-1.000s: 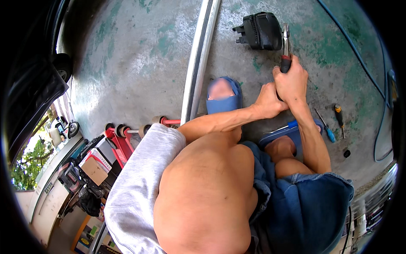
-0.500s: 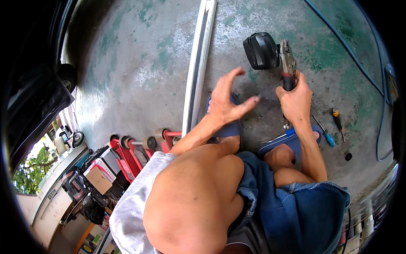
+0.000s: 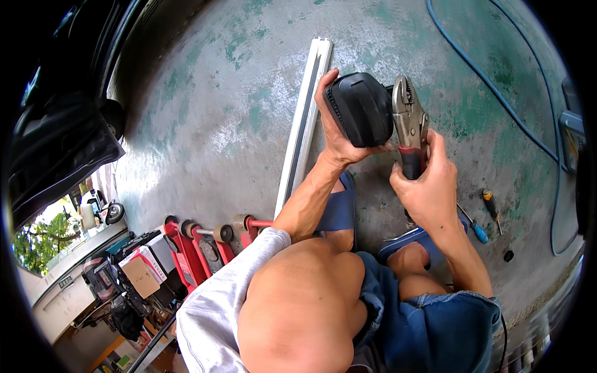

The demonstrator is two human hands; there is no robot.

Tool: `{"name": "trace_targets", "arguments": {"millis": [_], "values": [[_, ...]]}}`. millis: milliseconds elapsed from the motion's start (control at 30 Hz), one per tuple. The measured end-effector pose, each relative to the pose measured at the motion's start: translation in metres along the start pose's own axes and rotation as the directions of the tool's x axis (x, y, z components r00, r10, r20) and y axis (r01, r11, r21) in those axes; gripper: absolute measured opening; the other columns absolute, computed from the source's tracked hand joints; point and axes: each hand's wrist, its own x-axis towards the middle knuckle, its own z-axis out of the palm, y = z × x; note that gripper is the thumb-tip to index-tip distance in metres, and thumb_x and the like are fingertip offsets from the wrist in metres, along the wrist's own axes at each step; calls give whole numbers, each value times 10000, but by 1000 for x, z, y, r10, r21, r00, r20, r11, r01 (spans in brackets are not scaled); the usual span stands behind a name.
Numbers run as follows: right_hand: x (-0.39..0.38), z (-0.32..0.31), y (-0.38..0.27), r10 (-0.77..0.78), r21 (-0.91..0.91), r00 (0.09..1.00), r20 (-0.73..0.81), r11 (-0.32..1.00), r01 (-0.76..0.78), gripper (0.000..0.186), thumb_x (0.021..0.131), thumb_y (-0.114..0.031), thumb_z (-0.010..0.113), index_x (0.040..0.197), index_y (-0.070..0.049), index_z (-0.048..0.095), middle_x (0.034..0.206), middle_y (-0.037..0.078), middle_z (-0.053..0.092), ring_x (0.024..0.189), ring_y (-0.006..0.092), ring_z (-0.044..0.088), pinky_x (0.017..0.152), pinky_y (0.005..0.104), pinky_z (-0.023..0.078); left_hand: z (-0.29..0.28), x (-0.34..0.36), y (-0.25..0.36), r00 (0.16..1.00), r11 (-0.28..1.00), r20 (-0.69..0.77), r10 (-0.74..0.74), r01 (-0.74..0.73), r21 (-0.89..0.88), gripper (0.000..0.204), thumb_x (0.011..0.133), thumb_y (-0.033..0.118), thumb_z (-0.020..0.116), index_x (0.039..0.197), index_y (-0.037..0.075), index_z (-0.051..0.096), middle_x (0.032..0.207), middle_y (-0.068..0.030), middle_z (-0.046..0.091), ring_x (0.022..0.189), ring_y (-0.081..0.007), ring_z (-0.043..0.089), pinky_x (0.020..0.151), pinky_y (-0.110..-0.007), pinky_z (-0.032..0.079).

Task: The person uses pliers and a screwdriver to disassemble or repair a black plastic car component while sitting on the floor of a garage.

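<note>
In my left hand [image 3: 336, 142] is a rounded black plastic part [image 3: 372, 112] with a ribbed side. The fingers wrap its left side and the thumb lies along its lower edge. My right hand [image 3: 428, 180] is closed round the dark red-and-black grip of the metal locking pliers [image 3: 408, 118]. The plier jaws stand beside the right side of the black part, where a short dark piece sticks out toward them. Whether the jaws clamp that piece is hard to see. Both things are held up above the floor between my feet.
A long silver metal rail [image 3: 305, 118] lies left of my feet. To the right are a yellow-black screwdriver [image 3: 490, 204], a blue-handled screwdriver [image 3: 479, 232] and a small black round piece [image 3: 509, 255]. A blue hose [image 3: 497, 93] curves across the floor. Red jack-like equipment [image 3: 194, 258] stands at left.
My left hand, open and apart before, has moved up and taken hold of the black plastic part. The part and the pliers have shifted a little lower and left in view.
</note>
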Motion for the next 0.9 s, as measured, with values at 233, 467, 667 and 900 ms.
{"name": "trace_targets", "arguments": {"millis": [233,467,667,900], "values": [[-3,5,-27,32,15,999,-8,999,-32,544,771,-99,767,1212,24,473,963,240,723,907,414,727,782,455,563,13,16,12,955,975,-295,-38,-29,-220,1489,511,706,917,1570,28,121,1301,-165,499,1136,-260,577,977,-396,489],[-4,11,-22,49,525,982,183,840,-139,589,793,-130,829,1230,52,478,986,175,706,852,268,736,799,391,587,26,23,1,886,947,-406,-225,101,-306,1218,667,863,697,1433,-34,395,1224,-120,540,1074,-203,593,923,-351,506],[-6,11,-15,71,745,779,623,249,-618,563,806,-57,754,1286,-40,460,865,112,633,789,265,709,719,441,626,34,21,-2,893,867,-300,-335,167,-469,1068,677,737,774,1362,-31,489,1191,-100,575,1070,-194,585,920,-334,496],[0,17,-7,-329,656,728,601,-316,-685,363,1034,-265,523,1351,-127,412,938,73,549,853,214,604,722,409,485,54,31,-26,892,859,-327,-313,119,-497,874,795,651,720,1279,-54,539,1166,-102,590,1040,-185,566,938,-325,460]]}}
